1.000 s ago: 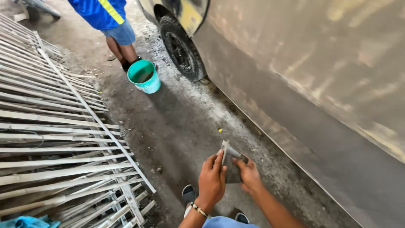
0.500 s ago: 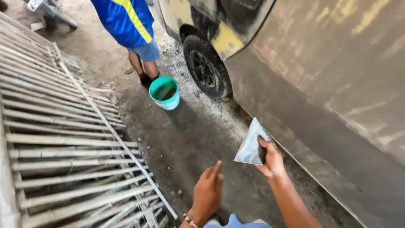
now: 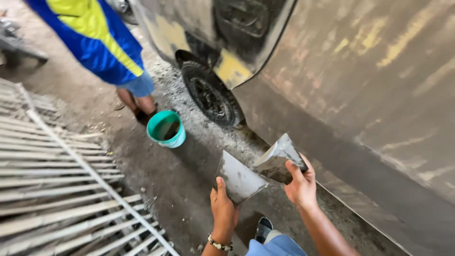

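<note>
My right hand [image 3: 301, 186] grips a flat metal scraper [image 3: 279, 160], w/ grey filler on its face, blade tilted up-left. My left hand [image 3: 223, 208], beaded bracelet [image 3: 219, 244] at the wrist, pinches a second flat plate [image 3: 238, 178], thumb on top; the two blades meet edge to edge btwn my hands. Just right of them is the sanded van panel [image 3: 379, 85] (patchy yellow and brown). Farther out: front wheel [image 3: 208, 95], teal bucket [image 3: 166, 129], another person's legs [image 3: 140, 102] beside it, metal grille [image 3: 57, 180] lying to the left.
</note>
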